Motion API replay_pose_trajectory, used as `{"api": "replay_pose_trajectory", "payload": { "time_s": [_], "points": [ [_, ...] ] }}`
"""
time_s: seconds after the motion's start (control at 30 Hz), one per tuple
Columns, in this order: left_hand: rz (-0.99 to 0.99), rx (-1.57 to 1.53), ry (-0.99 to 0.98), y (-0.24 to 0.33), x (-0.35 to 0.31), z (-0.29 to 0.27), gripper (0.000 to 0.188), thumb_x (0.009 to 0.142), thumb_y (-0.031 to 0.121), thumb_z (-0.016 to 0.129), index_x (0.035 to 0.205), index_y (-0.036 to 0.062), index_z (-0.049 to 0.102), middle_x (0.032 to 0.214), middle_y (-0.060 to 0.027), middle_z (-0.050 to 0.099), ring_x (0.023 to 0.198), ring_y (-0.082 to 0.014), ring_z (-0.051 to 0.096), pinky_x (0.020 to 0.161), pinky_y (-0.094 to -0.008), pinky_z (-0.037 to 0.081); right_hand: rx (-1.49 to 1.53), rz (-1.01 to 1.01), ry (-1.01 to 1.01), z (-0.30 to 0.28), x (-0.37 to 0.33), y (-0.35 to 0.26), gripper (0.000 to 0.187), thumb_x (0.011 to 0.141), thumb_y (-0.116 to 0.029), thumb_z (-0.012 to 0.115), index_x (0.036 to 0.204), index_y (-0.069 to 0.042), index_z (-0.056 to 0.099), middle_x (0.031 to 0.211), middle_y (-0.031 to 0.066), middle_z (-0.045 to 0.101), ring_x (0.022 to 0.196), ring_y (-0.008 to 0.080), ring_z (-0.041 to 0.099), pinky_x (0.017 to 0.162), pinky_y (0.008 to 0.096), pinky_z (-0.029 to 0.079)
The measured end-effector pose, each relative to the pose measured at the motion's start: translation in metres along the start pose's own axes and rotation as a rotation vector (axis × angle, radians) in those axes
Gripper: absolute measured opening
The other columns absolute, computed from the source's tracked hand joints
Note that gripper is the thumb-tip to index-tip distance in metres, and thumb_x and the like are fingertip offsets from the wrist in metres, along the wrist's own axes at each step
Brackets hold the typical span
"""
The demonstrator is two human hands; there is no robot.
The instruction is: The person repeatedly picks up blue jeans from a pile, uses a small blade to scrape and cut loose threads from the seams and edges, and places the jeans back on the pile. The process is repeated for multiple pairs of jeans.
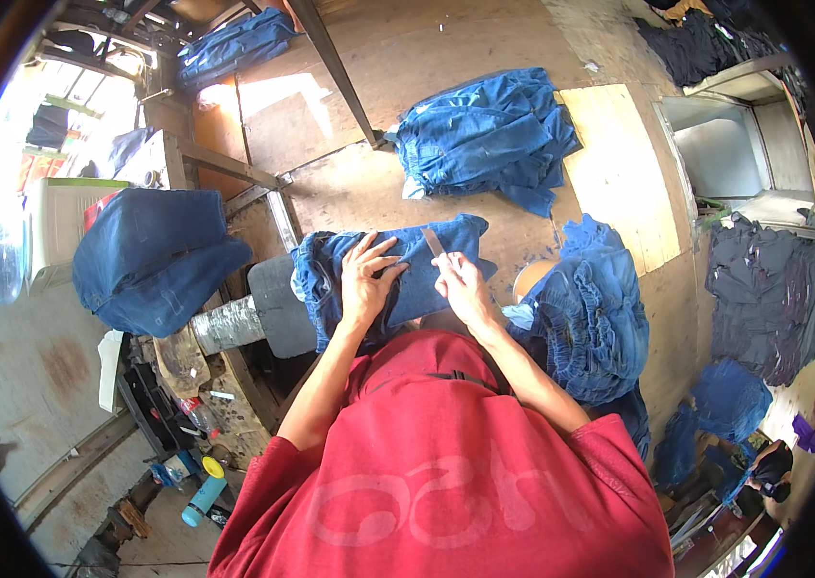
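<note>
A pair of blue jeans [328, 260] is drawn over a dark padded board [282, 306] in front of me, its darker part bunched at the left and a smoother leg to the right. On the bunched denim, beside a fold, my left hand [365, 281] lies with its fingers spread. My right hand [463, 287] is closed around a thin flat brown strip [434, 242], perhaps a blade, which points up over the smooth leg. What the strip is made of I cannot tell.
A heap of elastic-waisted jeans [585, 318] stands close by on the right. Further off lies another denim pile [489, 135]. Dark denim [157, 255] hangs at the left, near the taped board end [226, 328]. A wooden post [335, 72] rises ahead; a turquoise bottle [203, 501] lies lower left.
</note>
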State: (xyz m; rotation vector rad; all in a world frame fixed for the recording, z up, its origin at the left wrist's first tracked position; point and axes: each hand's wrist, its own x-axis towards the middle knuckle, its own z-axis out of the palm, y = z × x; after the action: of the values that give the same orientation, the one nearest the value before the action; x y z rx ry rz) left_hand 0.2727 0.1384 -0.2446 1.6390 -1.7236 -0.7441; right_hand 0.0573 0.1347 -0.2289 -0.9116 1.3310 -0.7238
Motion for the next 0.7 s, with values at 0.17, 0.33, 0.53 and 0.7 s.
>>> {"api": "replay_pose_trajectory", "payload": {
  "time_s": [0.17, 0.33, 0.53, 0.7],
  "points": [
    [-0.314, -0.48, 0.017, -0.001, 0.002, -0.006, 0.014, 0.089, 0.009, 0.088, 0.102, 0.0034, 0.086, 0.118, -0.0118, 0.083, 0.127, -0.0211, 0.07, 0.119, -0.0451, 0.044, 0.111, 0.199, -0.069, 0.025, -0.01, -0.025, 0.036, 0.116, -0.04, 0.052, 0.12, -0.007, 0.065, 0.066, -0.0005, 0.059, 0.048, 0.0068, 0.045, 0.044, 0.0254, 0.034],
    [-0.215, -0.597, 0.244, 0.0, -0.005, -0.004, 0.01, 0.087, 0.001, 0.088, 0.095, 0.0016, 0.082, 0.115, -0.0095, 0.072, 0.11, -0.0195, 0.067, 0.101, -0.034, 0.052, -0.028, 0.171, -0.088, 0.053, -0.007, -0.032, 0.033, 0.116, -0.035, 0.05, 0.115, -0.004, 0.062, 0.065, 0.0064, 0.067, 0.057, 0.0164, 0.063, 0.057, 0.0343, 0.048],
    [-0.139, -0.501, 0.371, 0.004, -0.004, -0.007, 0.013, 0.089, 0.002, 0.087, 0.091, 0.0021, 0.075, 0.105, -0.0071, 0.064, 0.1, -0.0188, 0.062, 0.093, -0.0328, 0.052, -0.724, -0.053, 0.012, 0.076, -0.032, -0.007, 0.027, 0.112, -0.031, 0.054, 0.114, -0.005, 0.062, 0.07, 0.0123, 0.072, 0.069, 0.0367, 0.073, 0.071, 0.0494, 0.056],
    [-0.297, -0.872, 0.651, 0.007, -0.033, -0.066, 0.014, 0.103, 0.001, 0.072, 0.094, 0.003, 0.061, 0.105, -0.0049, 0.058, 0.096, -0.0124, 0.058, 0.088, -0.0278, 0.048, -0.269, -0.068, 0.016, 0.066, -0.058, -0.004, 0.022, 0.118, -0.025, 0.051, 0.118, -0.006, 0.064, 0.07, 0.0051, 0.061, 0.06, 0.0143, 0.062, 0.058, 0.0341, 0.048]
  ]
}}
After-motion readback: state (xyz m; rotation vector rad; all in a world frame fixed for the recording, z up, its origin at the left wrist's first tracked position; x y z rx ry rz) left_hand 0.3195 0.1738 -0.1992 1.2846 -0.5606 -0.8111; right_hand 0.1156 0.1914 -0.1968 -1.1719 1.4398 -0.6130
